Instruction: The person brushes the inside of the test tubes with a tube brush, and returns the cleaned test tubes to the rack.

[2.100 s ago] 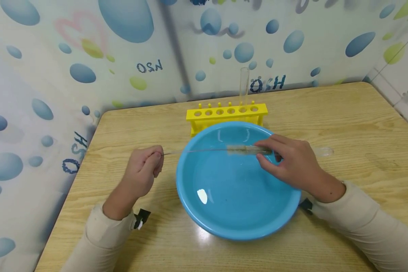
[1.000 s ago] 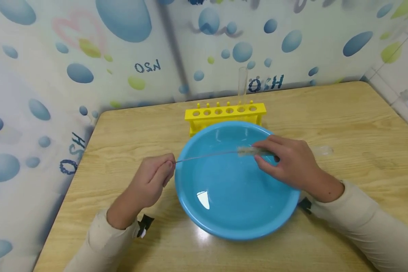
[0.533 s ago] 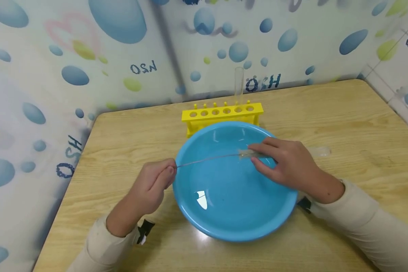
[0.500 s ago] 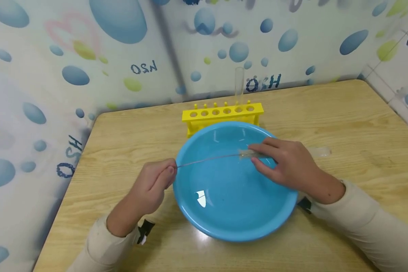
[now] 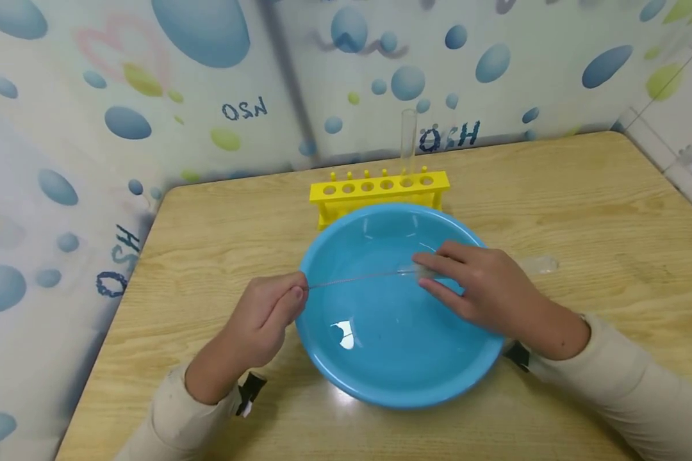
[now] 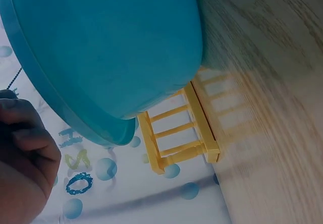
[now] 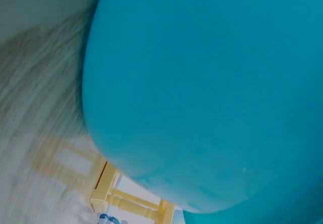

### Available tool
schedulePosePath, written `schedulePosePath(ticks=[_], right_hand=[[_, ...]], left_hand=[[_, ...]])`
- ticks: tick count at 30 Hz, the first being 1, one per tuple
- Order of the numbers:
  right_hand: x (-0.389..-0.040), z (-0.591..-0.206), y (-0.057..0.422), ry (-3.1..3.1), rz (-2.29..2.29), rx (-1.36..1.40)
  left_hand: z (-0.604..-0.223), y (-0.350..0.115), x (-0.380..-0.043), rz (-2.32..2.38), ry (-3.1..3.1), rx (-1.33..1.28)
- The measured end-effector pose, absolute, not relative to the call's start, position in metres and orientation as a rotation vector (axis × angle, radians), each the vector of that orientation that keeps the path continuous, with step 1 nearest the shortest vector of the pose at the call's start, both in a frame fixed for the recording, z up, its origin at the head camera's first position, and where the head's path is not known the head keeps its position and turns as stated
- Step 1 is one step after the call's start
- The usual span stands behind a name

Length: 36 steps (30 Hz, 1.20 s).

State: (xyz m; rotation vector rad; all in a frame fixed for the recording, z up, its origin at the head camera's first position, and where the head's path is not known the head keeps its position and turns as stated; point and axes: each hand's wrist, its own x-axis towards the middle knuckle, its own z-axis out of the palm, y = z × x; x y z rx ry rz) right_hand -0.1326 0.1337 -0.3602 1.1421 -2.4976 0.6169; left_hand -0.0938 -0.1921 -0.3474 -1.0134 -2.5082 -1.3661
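My left hand [image 5: 268, 314] grips the thin twisted-wire handle of a test tube brush [image 5: 357, 278] at the basin's left rim. Its wire runs rightward over the basin into the mouth of a clear glass test tube [image 5: 541, 264]. My right hand [image 5: 490, 288] holds that tube level between thumb and fingers, and the tube's rounded end sticks out past the hand. Pale bristles show through the glass at the fingertips; the rest is hidden by the hand. Beneath lies a blue basin [image 5: 392, 346] of water. In the left wrist view, curled left fingers [image 6: 38, 143] appear beside the basin.
Behind the basin stands a yellow test tube rack [image 5: 352, 208], with another clear test tube [image 5: 408, 137] upright in one hole. Everything rests on a wooden table [image 5: 236, 224] against a wall [image 5: 288, 83] with bubble patterns. The basin's side fills most of the right wrist view.
My left hand has moved rightward, pushing the brush deeper into the tube; bristles that showed outside the mouth are now inside. My right hand keeps its hold, slightly lower in view.
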Motion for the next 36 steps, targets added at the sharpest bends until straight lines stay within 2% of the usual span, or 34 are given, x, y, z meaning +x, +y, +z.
schedulePosePath(ticks=[12,23,36], right_hand=[[-0.128,-0.363,0.130,-2.406,0.577,1.197],[-0.131,-0.365,0.130,-2.448,0.564,1.236],[-0.135,-0.360,0.126,-2.557,0.537,1.150]], left_hand=[[-0.353,-0.180,-0.097,-1.114,-2.535,-1.118],[-0.359,-0.170,-0.101,-1.124,-2.659,-1.117],[-0.352,-0.162,-0.113,-1.122,-2.732,-1.102]])
